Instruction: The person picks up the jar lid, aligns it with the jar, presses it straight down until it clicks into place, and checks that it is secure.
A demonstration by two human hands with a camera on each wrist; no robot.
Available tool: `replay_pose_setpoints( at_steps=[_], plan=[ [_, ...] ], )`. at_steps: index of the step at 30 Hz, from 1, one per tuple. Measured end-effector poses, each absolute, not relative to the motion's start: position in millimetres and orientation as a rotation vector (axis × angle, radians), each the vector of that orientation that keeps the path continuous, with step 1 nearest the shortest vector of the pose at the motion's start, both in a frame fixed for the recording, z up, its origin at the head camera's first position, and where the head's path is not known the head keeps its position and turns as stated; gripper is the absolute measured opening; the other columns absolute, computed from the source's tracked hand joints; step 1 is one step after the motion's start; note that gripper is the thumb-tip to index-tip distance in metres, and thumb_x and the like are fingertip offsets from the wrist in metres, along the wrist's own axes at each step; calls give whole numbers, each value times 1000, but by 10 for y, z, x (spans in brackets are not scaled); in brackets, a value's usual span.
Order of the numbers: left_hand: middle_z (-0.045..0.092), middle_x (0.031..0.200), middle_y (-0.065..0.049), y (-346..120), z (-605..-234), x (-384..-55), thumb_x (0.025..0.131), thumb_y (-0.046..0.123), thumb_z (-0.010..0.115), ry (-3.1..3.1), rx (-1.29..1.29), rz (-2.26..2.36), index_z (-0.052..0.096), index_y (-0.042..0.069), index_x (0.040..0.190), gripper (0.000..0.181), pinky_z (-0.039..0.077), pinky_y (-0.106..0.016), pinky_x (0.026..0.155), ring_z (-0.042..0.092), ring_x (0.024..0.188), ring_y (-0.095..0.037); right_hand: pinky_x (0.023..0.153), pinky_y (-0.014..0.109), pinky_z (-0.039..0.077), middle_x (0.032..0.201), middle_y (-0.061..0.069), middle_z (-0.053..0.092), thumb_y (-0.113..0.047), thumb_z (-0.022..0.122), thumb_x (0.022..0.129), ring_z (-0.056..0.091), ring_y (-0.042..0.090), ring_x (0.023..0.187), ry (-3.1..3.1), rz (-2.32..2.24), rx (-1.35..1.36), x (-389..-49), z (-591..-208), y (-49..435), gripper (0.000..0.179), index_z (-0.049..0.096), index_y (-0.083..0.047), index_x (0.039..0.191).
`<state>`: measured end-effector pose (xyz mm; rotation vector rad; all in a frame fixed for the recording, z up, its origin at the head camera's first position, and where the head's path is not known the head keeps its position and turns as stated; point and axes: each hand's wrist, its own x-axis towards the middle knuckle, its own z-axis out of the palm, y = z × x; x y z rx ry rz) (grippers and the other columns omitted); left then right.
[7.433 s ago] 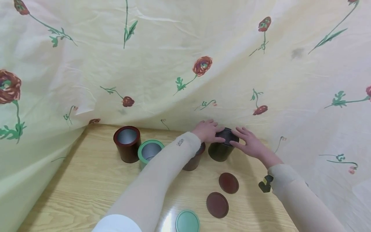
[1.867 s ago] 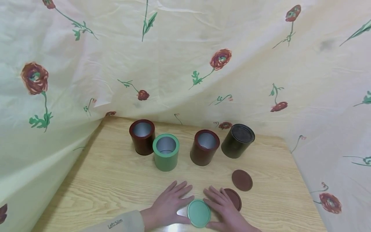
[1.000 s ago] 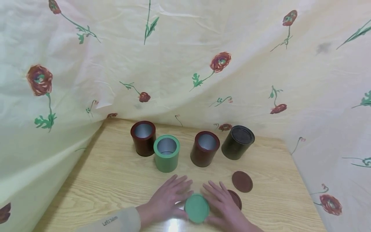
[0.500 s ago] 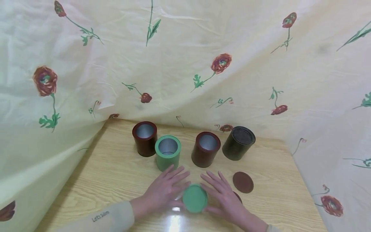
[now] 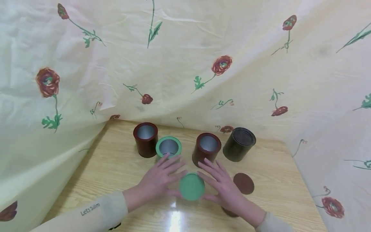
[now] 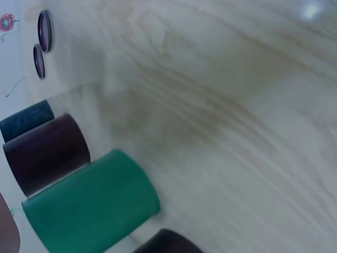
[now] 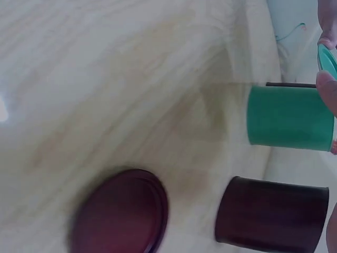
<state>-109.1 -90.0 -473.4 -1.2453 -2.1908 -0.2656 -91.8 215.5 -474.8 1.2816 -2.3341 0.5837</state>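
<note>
A green round lid (image 5: 192,187) is held level above the table between my two hands. My left hand (image 5: 160,178) holds its left edge with thumb and index finger, the other fingers spread. Likewise, my right hand (image 5: 221,187) holds the right edge with thumb and index finger. Just beyond the left fingertips stands an uncovered green canister (image 5: 179,146), its lower front hidden by that hand. In the right wrist view, the lid (image 7: 327,60) shows edge-on between two thumbs, near the green canister (image 7: 289,117).
Two uncovered dark red canisters (image 5: 146,148) stand either side of the green one. A black canister (image 5: 236,149) with its lid on stands at back right. Two dark red lids (image 5: 244,183) lie on the table at right, one partly under my right hand. A flowered cloth (image 5: 174,64) hangs behind.
Earlier both hands were at the black canister's top, then around the green lid on the table. Since then the lid has risen and moved away from me towards the canisters with both hands.
</note>
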Motion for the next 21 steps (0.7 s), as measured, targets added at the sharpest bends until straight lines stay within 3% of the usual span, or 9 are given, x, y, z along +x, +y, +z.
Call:
replay_pose_setpoints(
  at_steps=[5,10,16,21],
  plan=[
    [64,151,-6,-982,-4613,-1146,66,69,92,-2193,-1225,-270,78,22,131,83,42,-58,120,53,146,-33,132,57,17,159,19,53,-29,103,62,40,40,154,-2295,589,1307,-1037,-4650,2077,88,69,-4,140],
    [63,153,-6,-1064,-4523,-1223,66,71,90,-2189,-1206,-250,77,21,134,86,40,-57,122,50,149,-32,133,55,15,159,20,53,-29,103,63,40,40,154,-2277,595,1325,-1167,-4575,2008,90,67,-3,142],
    [66,148,-8,-1152,-4394,-1346,64,72,91,-2154,-1193,-239,77,19,134,89,41,-56,121,54,145,-32,127,66,23,159,19,53,-30,103,65,40,41,154,-2274,592,1327,-1324,-4490,1910,87,69,-1,139],
    [65,149,-9,-1224,-4318,-1441,65,68,93,-2160,-1206,-229,78,17,132,87,39,-57,122,55,145,-34,129,64,22,159,18,53,-28,104,64,40,42,154,-2274,593,1330,-1427,-4419,1836,85,70,-1,138]
  ],
)
